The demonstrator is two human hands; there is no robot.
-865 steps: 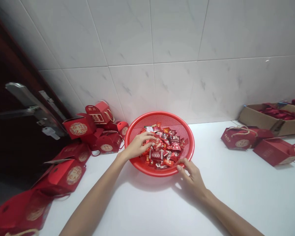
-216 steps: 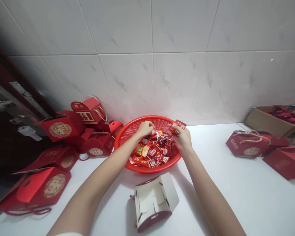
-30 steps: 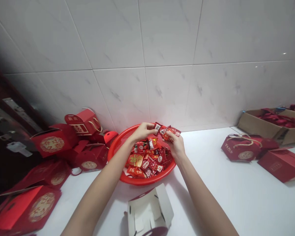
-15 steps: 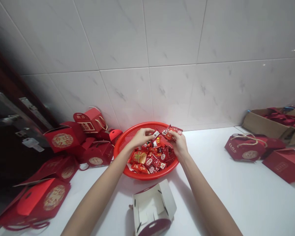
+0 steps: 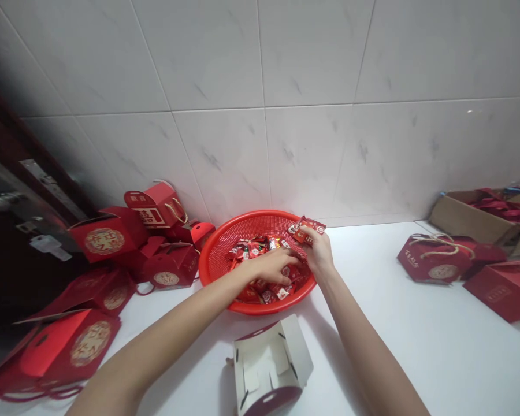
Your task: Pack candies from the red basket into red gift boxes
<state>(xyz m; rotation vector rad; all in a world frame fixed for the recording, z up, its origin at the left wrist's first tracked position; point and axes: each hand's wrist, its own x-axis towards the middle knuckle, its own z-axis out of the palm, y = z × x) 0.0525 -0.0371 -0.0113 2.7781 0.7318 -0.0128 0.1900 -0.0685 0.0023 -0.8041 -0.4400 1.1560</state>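
Lying heaped in a red mesh basket on the white worktop, wrapped candies sit beneath my left hand, its fingers curved and slightly apart; I cannot tell whether they grip one. Over the basket's right rim, my right hand pinches red packets. Nearer the head camera, I see an open box, its pale inside showing. Red boxes crowd the left; maroon boxes stand right, near a cardboard carton.
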